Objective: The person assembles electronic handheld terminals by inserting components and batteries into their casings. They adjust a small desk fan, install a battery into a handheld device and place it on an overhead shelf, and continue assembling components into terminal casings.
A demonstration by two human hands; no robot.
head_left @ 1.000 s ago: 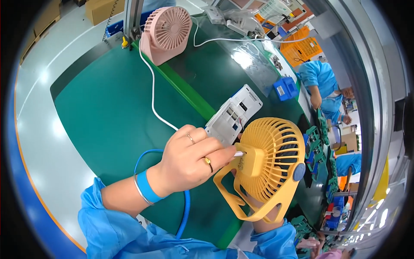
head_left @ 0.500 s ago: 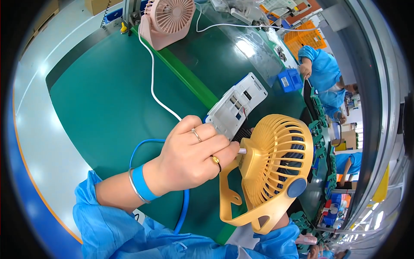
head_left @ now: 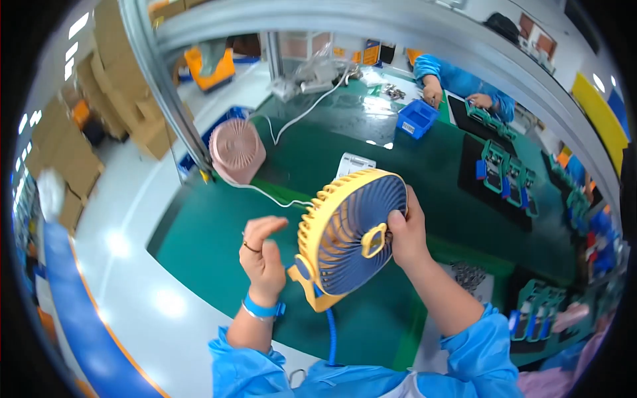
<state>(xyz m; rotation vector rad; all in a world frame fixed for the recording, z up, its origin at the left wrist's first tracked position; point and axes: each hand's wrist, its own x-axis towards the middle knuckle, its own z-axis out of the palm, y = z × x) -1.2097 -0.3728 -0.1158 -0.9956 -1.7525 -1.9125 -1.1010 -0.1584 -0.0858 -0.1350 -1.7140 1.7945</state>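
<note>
Clasping fan (head_left: 348, 239) by right edge with right hand (head_left: 409, 232);
holding left hand (head_left: 263, 265) half-open, seemingly empty, left of fan.

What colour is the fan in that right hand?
The fan is yellow with a dark blue front, seen best in the head view.

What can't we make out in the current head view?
Head view:
- Yellow fan, rear side: turned away, hidden by its own front.
- White device, near part: behind the fan.
- Left hand, fine detail: blurred.
- Small metal parts: too small to identify.
</note>
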